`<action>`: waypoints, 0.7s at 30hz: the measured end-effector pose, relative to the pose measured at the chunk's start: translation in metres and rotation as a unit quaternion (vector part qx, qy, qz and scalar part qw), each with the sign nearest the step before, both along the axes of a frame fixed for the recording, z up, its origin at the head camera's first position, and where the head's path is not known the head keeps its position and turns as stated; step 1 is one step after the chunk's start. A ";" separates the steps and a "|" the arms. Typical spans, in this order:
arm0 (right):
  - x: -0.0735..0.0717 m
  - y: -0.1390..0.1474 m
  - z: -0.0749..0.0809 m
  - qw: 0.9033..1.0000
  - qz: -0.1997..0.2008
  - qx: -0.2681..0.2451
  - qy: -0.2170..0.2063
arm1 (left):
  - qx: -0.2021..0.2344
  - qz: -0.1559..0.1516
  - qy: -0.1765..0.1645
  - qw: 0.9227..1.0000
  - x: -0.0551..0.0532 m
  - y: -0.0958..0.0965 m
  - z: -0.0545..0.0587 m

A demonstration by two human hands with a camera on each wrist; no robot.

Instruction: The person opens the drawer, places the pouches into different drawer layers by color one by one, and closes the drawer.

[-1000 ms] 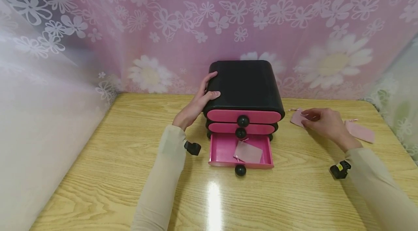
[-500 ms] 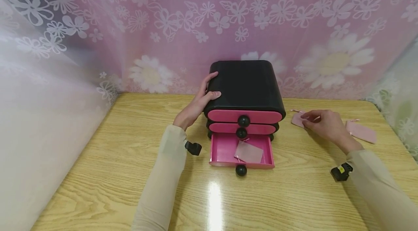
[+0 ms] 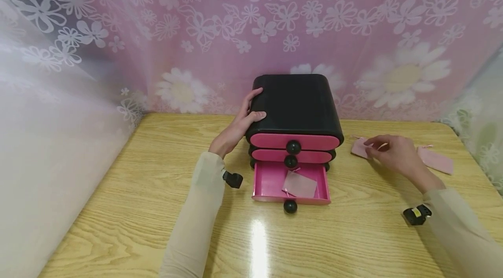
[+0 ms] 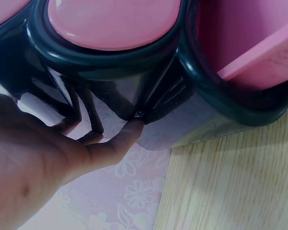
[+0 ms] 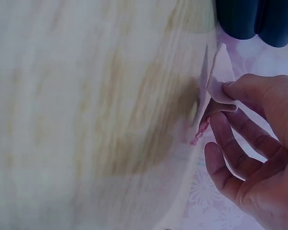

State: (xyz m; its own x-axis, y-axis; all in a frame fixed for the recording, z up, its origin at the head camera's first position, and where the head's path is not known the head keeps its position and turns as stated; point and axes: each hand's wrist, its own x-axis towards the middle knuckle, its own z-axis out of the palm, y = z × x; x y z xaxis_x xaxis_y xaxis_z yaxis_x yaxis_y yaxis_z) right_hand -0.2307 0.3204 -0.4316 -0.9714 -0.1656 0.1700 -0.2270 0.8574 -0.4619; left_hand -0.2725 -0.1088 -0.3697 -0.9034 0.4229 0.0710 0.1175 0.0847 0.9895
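Observation:
My left hand rests against the left side of a black mini drawer cabinet with pink drawer fronts; in the left wrist view its fingers lie along the glossy side wall. The bottom drawer is pulled out, and a pale pink drawstring pouch lies inside it. To the right of the cabinet, my right hand pinches another pink drawstring pouch between thumb and fingers. The right wrist view shows this pouch bent in the grip, its twisted pink cord hanging down.
A third pink pouch lies on the wooden table, to the right of my right hand. The upper two drawers with black round knobs are closed. A flowered pink curtain hangs behind the table.
The right hand and wrist have shifted slightly right and toward me, and the pinched pouch has tilted up a little. The left hand keeps its place on the cabinet.

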 end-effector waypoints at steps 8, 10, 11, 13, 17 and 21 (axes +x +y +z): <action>0.014 -0.002 0.007 0.999 0.018 -0.010 0.036 | 0.001 -0.001 -0.001 1.000 0.001 0.000 0.001; 0.018 -0.004 0.008 0.998 0.025 -0.013 0.051 | 0.001 -0.001 -0.001 1.000 0.001 0.000 0.001; 0.020 -0.005 0.008 0.998 0.029 -0.016 0.060 | 0.000 0.000 0.000 1.000 0.001 0.000 0.000; 0.023 -0.008 0.010 0.996 0.037 -0.020 0.075 | -0.001 0.000 0.001 1.000 0.001 0.000 0.000; 0.030 -0.014 0.016 0.995 0.043 -0.025 0.091 | -0.003 -0.001 0.003 1.000 0.000 0.000 0.000; 0.036 -0.020 0.018 0.994 0.044 -0.025 0.099 | -0.001 -0.004 0.004 1.000 0.001 0.000 0.001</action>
State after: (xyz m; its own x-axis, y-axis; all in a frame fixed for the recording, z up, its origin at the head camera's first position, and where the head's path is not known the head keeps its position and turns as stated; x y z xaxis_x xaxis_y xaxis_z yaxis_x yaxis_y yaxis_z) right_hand -0.1949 0.3007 -0.4131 -0.9002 -0.2353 0.3664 -0.3911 0.8070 -0.4426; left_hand -0.2719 -0.1092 -0.3690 -0.8996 0.4297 0.0780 0.1265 0.0853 0.9883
